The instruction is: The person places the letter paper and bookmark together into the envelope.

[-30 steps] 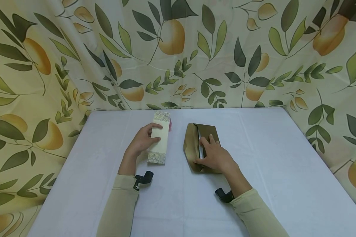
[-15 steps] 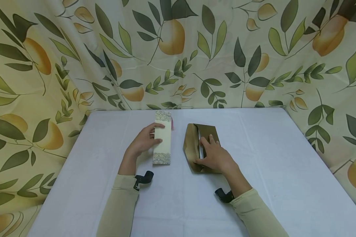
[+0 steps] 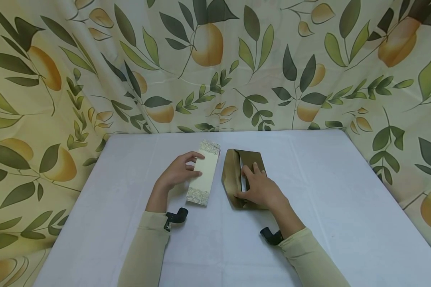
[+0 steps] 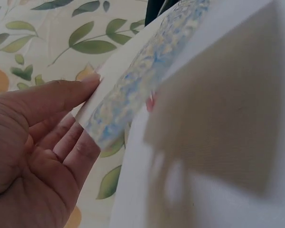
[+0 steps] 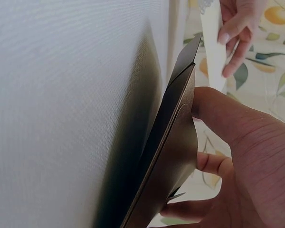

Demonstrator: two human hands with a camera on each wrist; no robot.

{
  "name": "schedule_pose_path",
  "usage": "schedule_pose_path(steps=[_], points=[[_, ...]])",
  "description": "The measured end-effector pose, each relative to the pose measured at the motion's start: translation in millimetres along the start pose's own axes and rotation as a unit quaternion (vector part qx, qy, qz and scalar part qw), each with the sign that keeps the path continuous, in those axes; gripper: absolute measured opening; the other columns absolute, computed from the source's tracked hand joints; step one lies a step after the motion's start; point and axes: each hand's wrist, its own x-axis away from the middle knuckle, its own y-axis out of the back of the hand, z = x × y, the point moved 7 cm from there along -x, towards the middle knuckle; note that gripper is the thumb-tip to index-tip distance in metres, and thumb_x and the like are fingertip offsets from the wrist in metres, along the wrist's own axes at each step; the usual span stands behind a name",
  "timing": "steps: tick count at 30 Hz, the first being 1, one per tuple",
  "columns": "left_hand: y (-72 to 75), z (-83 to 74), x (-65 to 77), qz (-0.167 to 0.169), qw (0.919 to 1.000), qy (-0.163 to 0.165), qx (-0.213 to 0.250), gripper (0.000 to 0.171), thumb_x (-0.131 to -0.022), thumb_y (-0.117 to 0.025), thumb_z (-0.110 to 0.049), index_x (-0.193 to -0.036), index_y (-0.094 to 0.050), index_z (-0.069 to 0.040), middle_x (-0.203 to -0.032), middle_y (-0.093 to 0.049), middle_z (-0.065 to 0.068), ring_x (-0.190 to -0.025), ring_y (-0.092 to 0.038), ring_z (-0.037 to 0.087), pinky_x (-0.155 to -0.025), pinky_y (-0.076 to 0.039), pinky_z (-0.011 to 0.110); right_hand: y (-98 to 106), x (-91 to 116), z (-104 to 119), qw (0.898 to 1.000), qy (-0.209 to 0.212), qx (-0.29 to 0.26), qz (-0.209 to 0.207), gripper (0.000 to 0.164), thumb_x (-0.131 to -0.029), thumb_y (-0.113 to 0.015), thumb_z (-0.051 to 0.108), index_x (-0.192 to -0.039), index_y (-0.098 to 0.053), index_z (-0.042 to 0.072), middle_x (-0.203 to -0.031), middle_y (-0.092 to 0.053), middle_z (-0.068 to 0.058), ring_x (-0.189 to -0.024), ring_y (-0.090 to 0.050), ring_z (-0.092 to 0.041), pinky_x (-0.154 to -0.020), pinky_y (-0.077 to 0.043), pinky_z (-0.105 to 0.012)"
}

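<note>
Pale card (image 3: 206, 171): up off the tabletop (image 3: 208, 247), just left of the gold envelope (image 3: 231, 175), and the two aren't touching!
Long axis: near to far, the far end leaning right, toward the envelope.
Left hand (image 3: 177, 171): the nearer one, pinching the card's left edge, thumb against fingers.
Right hand (image 3: 261, 189): gripping the envelope, thumb and forefinger spread along its mouth (image 3: 243, 182).
Line-up: mouth looks to face the card, running straighter than the card's tilt.

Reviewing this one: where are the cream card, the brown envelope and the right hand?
cream card (image 3: 207, 172), head view, on its plain middle
brown envelope (image 3: 231, 179), head view, on its pointed flap
right hand (image 3: 260, 188), head view, on its back
</note>
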Motion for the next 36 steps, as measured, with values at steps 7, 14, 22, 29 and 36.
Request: schedule_pose_path(steps=[7, 14, 22, 29, 36], points=[[-7.5, -1.2, -1.8, 0.005, 0.9996, 0.008, -0.026, 0.053, -0.088, -0.078, 0.005, -0.135, -0.065, -0.015, -0.124, -0.058, 0.014, -0.104, -0.068, 0.028, -0.084, -0.055, 0.037, 0.1, -0.1, 0.1, 1.0, -0.001, 0.004, -0.003, 0.069, -0.085, -0.083, 0.047, -0.133, -0.048, 0.012, -0.159, -0.021, -0.04, -0.133, -0.033, -0.069, -0.086, -0.049, -0.07], [-21.8, -3.6, -4.2, 0.035, 0.9987, -0.006, -0.036, 0.053, -0.089, -0.077, 0.004, -0.138, -0.065, -0.013, -0.124, -0.06, 0.013, -0.098, -0.066, 0.024, -0.076, -0.054, 0.035, 0.4, 0.1, -0.4, 1.0, -0.006, -0.001, -0.002, 0.07, -0.085, -0.083, 0.047, -0.135, -0.047, 0.012, -0.159, -0.021, -0.04, -0.134, -0.032, -0.068, -0.088, -0.049, -0.07], [-29.4, -6.0, -5.3, 0.041, 0.9968, -0.024, -0.064, 0.051, -0.09, -0.076, 0.001, -0.138, -0.066, -0.013, -0.123, -0.065, 0.011, -0.096, -0.063, 0.024, -0.075, -0.052, 0.035, -0.3, -0.6, -1.0, 1.0, -0.005, -0.003, -0.002, 0.068, -0.086, -0.083, 0.047, -0.133, -0.048, 0.012, -0.159, -0.021, -0.04, -0.133, -0.032, -0.069, -0.088, -0.049, -0.07], [-36.0, -6.4, -6.3, 0.057, 0.9961, -0.032, -0.059, 0.052, -0.091, -0.075, 0.001, -0.141, -0.063, -0.008, -0.128, -0.065, 0.016, -0.097, -0.062, 0.024, -0.075, -0.051, 0.033, -0.3, -0.9, -0.8, 1.0, -0.003, -0.001, -0.004, 0.068, -0.085, -0.083, 0.047, -0.132, -0.049, 0.013, -0.159, -0.022, -0.04, -0.133, -0.033, -0.069, -0.087, -0.049, -0.07], [-36.8, -5.7, -6.4, 0.056, 0.9967, -0.026, -0.053, 0.052, -0.093, -0.074, 0.001, -0.143, -0.062, -0.007, -0.129, -0.063, 0.017, -0.099, -0.063, 0.024, -0.075, -0.053, 0.032, 0.5, -0.3, 0.5, 1.0, -0.003, -0.001, -0.004, 0.068, -0.086, -0.083, 0.046, -0.134, -0.048, 0.012, -0.159, -0.021, -0.04, -0.133, -0.033, -0.069, -0.089, -0.049, -0.07]])
